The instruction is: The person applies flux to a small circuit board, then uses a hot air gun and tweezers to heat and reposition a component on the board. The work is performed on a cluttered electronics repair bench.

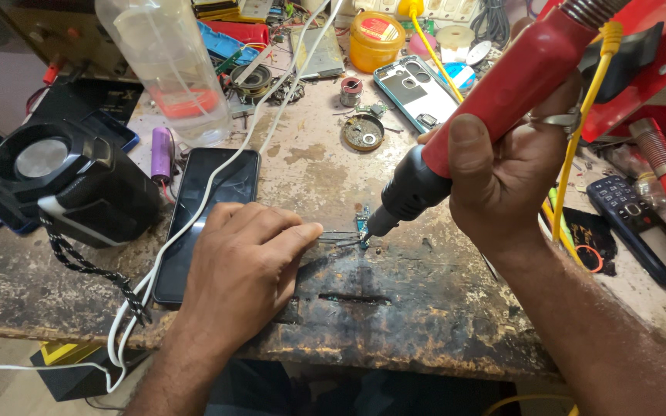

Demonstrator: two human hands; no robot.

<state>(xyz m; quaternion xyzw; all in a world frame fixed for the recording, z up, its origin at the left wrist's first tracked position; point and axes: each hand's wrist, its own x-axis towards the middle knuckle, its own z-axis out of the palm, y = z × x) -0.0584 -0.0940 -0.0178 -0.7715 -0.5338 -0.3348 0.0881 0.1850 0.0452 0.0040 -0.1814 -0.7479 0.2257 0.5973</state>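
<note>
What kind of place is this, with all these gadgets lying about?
Most likely a small phone and electronics repair bench. The right hand holds a red hot-air tool over a tiny circuit board, an opened phone back shell lies further back, and a black smartphone rests by the left hand.
</note>
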